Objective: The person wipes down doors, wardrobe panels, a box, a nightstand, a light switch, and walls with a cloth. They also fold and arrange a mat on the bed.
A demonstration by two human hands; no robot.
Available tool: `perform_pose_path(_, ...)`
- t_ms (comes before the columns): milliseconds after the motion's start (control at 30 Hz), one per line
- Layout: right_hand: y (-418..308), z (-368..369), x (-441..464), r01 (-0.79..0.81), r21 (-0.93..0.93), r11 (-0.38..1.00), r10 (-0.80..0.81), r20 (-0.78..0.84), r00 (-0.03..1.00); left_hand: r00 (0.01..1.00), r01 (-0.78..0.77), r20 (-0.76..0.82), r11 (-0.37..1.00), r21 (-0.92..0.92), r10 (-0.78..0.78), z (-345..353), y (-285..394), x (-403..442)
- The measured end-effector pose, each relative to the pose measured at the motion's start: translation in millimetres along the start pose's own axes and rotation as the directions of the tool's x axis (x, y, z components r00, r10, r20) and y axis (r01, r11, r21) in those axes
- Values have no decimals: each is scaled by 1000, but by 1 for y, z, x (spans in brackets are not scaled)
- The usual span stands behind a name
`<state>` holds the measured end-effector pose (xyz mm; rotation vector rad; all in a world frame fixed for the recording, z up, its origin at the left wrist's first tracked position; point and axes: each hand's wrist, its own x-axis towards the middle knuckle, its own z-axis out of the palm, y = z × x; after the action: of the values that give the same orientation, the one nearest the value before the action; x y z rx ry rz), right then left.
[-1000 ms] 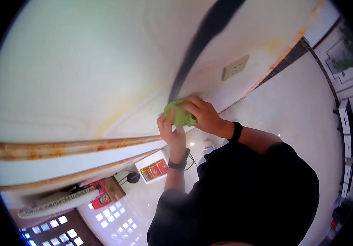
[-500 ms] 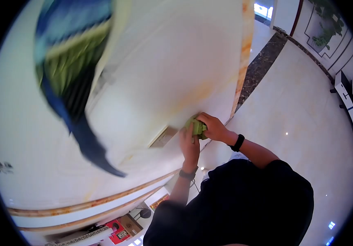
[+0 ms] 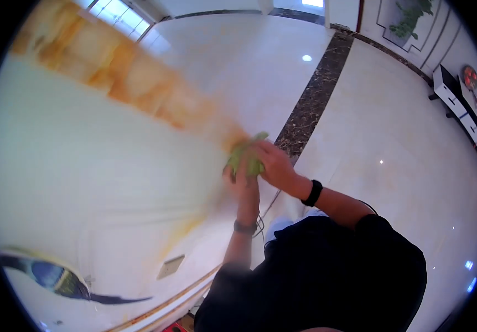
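A crumpled green cloth is bunched up between my two hands, close to the white wall panel. My left hand grips it from below and the left, with motion blur on the fingers. From the right, my right hand has its fingers closed on the same cloth. Both hands are near the orange marbled edge of the panel. Whether the cloth touches the wall, I cannot tell.
A wall socket is low on the panel, right of a blue-green painted shape. A dark marble strip crosses the pale tiled floor. White drawers stand at far right. A thin cable hangs by my left wrist.
My view has swung toward the panel's edge, so the socket and painted shape now appear lower left. My hands, with the cloth, have moved from beside the socket to near the orange edge.
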<state>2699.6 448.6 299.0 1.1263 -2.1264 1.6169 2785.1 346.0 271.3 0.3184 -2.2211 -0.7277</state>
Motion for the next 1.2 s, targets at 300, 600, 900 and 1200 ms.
perform_pose_path(300, 103, -6, -44, -275, -118, 954, 299, 440, 847, 921, 219, 311, 972, 86, -235, 59, -27, -58)
perform_pose_path(600, 247, -140, 14, -529, -173, 830, 552, 123, 825, 825, 176, 562, 971, -164, -55, 268, 31, 70)
perform_pose_path(900, 341, -350, 84, -720, -50, 692, 719, -31, 694, 585, 236, 743, 808, -540, 325, 476, 157, 211)
perform_pose_path(1200, 422, -516, 106, -696, -21, 717, 673, -238, 700, 307, 402, 758, 643, -652, 576, 661, 271, 283)
